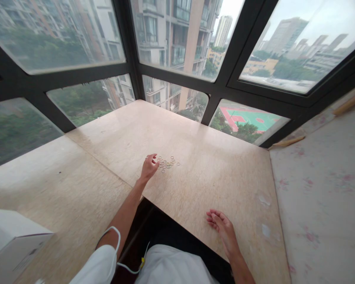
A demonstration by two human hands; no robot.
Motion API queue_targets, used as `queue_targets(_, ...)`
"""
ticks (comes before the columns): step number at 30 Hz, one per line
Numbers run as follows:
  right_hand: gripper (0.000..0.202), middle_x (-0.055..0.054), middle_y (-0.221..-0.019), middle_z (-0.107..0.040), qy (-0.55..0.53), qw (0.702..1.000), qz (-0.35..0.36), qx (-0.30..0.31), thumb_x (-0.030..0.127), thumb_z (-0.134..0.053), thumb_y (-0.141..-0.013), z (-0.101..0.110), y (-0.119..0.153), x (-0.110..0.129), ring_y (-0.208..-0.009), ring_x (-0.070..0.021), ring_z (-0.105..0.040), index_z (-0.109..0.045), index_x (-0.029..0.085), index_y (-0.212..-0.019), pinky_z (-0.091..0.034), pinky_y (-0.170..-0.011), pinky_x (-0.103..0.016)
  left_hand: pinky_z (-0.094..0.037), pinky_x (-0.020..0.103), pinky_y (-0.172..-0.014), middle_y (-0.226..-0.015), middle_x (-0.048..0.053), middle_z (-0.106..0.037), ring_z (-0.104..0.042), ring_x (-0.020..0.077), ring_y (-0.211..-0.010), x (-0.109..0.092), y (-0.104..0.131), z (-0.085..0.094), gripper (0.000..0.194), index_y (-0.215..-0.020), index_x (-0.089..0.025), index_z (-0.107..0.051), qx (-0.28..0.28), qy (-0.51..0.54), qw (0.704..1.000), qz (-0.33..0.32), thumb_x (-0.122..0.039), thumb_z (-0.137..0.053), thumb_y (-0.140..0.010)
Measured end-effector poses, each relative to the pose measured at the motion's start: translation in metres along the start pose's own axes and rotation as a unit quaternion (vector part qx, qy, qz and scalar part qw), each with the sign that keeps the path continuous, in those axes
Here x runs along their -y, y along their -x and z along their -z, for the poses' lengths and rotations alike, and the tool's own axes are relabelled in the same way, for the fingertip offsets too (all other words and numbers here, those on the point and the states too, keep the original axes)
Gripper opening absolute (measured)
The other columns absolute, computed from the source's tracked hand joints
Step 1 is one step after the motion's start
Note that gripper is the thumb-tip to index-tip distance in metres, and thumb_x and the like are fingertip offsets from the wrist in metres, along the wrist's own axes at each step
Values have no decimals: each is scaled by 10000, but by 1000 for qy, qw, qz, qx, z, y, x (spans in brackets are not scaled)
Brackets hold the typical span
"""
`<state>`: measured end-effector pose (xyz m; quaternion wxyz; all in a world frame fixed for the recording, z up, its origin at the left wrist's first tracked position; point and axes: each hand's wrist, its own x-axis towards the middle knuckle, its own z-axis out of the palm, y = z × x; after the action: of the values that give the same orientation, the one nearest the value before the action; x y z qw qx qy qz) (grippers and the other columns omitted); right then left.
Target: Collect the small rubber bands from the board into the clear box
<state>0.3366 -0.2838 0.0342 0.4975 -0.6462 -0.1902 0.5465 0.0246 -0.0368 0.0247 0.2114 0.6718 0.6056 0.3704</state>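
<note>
Step, as judged: loose thin rings (166,163) being worked by the left hand (150,165); picking or sorting is read from hand placement only. Rings are bunched mid-tabletop (225,169), ahead of the person and right of the panel seam (106,166). Most are overlapped in one patch; one is set slightly apart on the right, a couple are spread at the near and far edges. Material can't be made out; some look yellowish or greenish, others dark.

Next move, as judged: a single ring to be isolated from the overlap and pinched by thumb and fingertip. A fine, low approach is called for; neighbouring rings could be dragged along, or the pile scattered. Lone ring on the right should be easier to lift, being clear of the others.

Grip, left: fingers bent, thumb side turned to the pile, tips brought to its left edge. Whether thumb and fingertips are met, or a ring is pinched, can't be told at this scale. A pale finger band (147,157) is worn on one finger.

Grip, right: right hand (221,225) is held low at the near side, well apart from the rings. Fingers loosely curled, hand relaxed, nothing seen held. Contact with the tabletop can't be confirmed. No support is being given to the pile from that side.
</note>
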Motion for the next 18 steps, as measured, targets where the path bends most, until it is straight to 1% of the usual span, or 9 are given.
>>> queue_targets(3, 441, -78, -877, -727, -5, 1000, -1, -1, 469, -793, -581, 0, 0, 0, -757, -201, -669, -686, 167, -884, -531, -737, -319, -476, 342, -852, -1139, 119, -533, -579, 192, -876, 10, -9, 5, 571, -1237, -153, -495, 70, -90, 993, -18, -311, -686, -722)
queue_targets(5, 445, -78, -875, -728, -1, 1000, -5, 1, 469, -798, -572, -1, -1, 1, -741, -196, -666, -688, 167, -879, -532, -720, -316, -456, 361, -878, -1174, 145, -505, -557, 245, -987, 11, -14, 4, 634, -1225, -148, -513, 123, -140, 982, -15, -397, -728, -682)
queue_targets(7, 445, -77, -869, -728, 2, 1000, -5, 2, 470, -802, -562, -1, -2, 3, -726, -198, -666, -689, 168, -869, -534, -705, -326, -451, 369, -866, -1163, 151, -496, -538, 278, -1032, 7, -18, -2, 605, -1173, -157, -554, 168, -174, 970, -18, -462, -720, -678)
queue_targets(9, 442, -77, -866, -728, 4, 1000, -2, -1, 472, -803, -558, -2, -2, 3, -723, -205, -667, -689, 170, -860, -536, -702, -340, -455, 351, -829, -1129, 134, -505, -546, 272, -1012, 0, -21, -10, 504, -1109, -178, -592, 199, -184, 962, -31, -468, -691, -709)
queue_targets(11, 442, -78, -873, -728, 4, 1000, 0, -2, 477, -799, -563, -2, -2, 4, -733, -209, -669, -687, 172, -862, -536, -710, -345, -454, 320, -795, -1089, 110, -528, -560, 248, -979, -8, -22, -19, 384, -1068, -198, -610, 208, -179, 961, -43, -419, -654, -757)
queue_targets(14, 450, -79, -878, -727, -1, 1000, 2, -2, 484, -797, -568, -2, 0, 2, -743, -206, -669, -684, 170, -869, -534, -723, -335, -450, 298, -756, -1027, 94, -565, -581, 215, -909, -16, -23, -32, 220, -1016, -199, -625, 202, -166, 964, -49, -309, -558, -838)
queue_targets(16, 454, -80, -878, -727, -6, 1000, 0, -3, 485, -798, -568, -1, 0, 1, -744, -203, -669, -683, 168, -872, -533, -726, -327, -449, 302, -747, -987, 95, -587, -588, 210, -880, -17, -23, -37, 181, -964, -192, -636, 194, -155, 967, -50, -237, -491, -866)
queue_targets(18, 455, -80, -883, -727, -10, 1000, -1, -2, 484, -797, -576, 0, 0, 0, -749, -199, -668, -680, 167, -882, -532, -732, -323, -450, 309, -760, -960, 94, -608, -592, 212, -883, -15, -23, -39, 183, -912, -188, -644, 184, -139, 972, -51, -182, -469, -857)
